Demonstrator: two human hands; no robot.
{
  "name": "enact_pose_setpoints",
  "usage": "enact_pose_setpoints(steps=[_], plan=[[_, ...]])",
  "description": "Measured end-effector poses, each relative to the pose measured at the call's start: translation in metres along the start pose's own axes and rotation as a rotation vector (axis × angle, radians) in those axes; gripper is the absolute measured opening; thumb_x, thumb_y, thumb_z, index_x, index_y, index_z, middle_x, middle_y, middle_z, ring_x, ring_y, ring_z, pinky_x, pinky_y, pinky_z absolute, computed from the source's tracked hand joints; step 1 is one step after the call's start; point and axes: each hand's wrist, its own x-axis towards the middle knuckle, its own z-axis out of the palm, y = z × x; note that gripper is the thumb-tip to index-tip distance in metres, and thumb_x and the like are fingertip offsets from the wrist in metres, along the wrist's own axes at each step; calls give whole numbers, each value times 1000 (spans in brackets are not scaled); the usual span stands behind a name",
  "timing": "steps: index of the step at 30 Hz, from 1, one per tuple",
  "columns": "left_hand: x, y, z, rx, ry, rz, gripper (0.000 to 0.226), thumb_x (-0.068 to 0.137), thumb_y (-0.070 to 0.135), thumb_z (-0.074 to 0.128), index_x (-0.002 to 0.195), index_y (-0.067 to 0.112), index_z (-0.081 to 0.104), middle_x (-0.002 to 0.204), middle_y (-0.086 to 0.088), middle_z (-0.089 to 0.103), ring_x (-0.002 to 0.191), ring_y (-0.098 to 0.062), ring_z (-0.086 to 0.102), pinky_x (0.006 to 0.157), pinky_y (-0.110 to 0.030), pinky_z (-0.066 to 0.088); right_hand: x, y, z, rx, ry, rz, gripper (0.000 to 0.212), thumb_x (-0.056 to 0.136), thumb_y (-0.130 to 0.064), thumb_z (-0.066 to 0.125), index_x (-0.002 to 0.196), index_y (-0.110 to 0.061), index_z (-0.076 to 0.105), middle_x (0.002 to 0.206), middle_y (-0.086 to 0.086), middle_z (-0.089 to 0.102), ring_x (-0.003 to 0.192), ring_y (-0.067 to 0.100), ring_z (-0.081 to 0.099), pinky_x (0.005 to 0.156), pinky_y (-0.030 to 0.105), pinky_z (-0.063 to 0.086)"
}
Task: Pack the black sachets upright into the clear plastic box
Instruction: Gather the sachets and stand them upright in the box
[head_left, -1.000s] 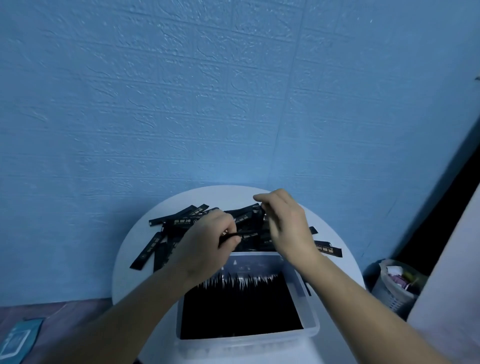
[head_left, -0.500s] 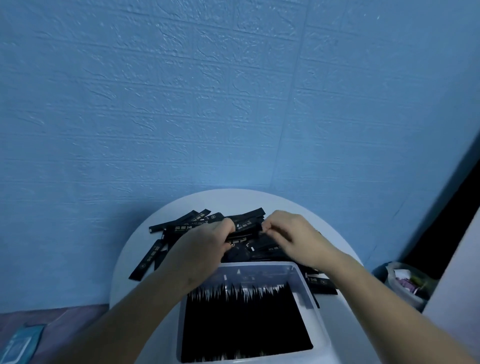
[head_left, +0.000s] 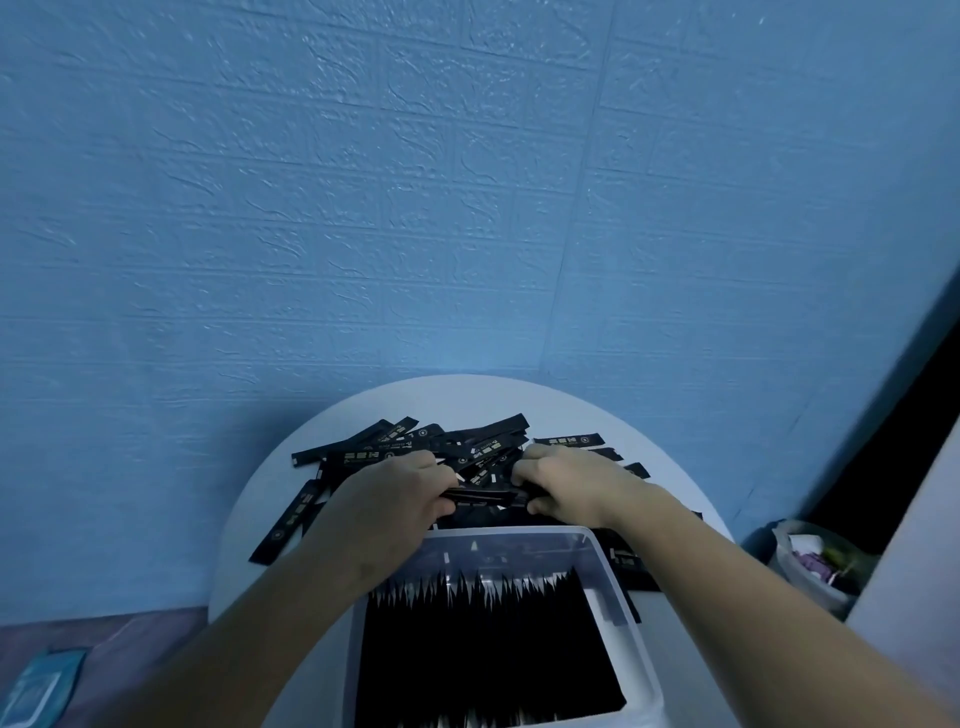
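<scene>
The left hand (head_left: 395, 493) and right hand (head_left: 566, 486) have slid back from the loose sachets (head_left: 483, 447) on the table (head_left: 467, 400). They grip a small bunch (head_left: 480, 498) flat, just behind the clear box (head_left: 519, 531), where packed sachets (head_left: 488, 649) stand upright.

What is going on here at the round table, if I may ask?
A person is filling a clear plastic box. The left hand and right hand each grip one end of a small bundle of black sachets above the loose pile on the white table, just behind the box. The box holds many packed sachets standing upright, with free space at its far end.
</scene>
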Motion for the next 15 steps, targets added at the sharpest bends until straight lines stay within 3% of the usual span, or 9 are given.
enact_pose_setpoints(steps=[3, 8, 12, 15], plan=[[-3, 1, -1, 7, 38, 25, 12, 99, 35, 58, 103, 25, 64, 88, 13, 54, 84, -12, 55, 72, -30, 44, 0, -3, 2, -4, 57, -21, 24, 92, -19, 63, 115, -19, 60, 119, 1, 62, 110, 28, 61, 86, 41, 52], [-9, 0, -4, 17, 88, 107, 13, 95, 38, 64, 103, 27, 65, 88, 12, 66, 87, -15, 61, 74, -31, 37, -11, -10, -17, 216, 195, -15, 15, 92, -20, 70, 97, -23, 57, 94, -3, 68, 88, 23, 59, 78, 38, 50], [-12, 2, -9, 85, 150, 188, 15, 86, 35, 74, 95, 27, 65, 83, 11, 66, 78, -20, 65, 74, -34, 49, -31, -32, -44, 365, 390, -152, 21, 89, -21, 78, 83, -17, 59, 78, -3, 65, 75, 19, 56, 71, 31, 45], [-14, 7, -9, 118, 169, 221, 21, 80, 31, 82, 89, 22, 66, 92, 8, 60, 71, -19, 62, 65, -32, 47, -40, -49, -48, 338, 392, -244, 7, 93, -22, 74, 92, -17, 69, 85, -3, 65, 81, 17, 59, 74, 29, 44]])
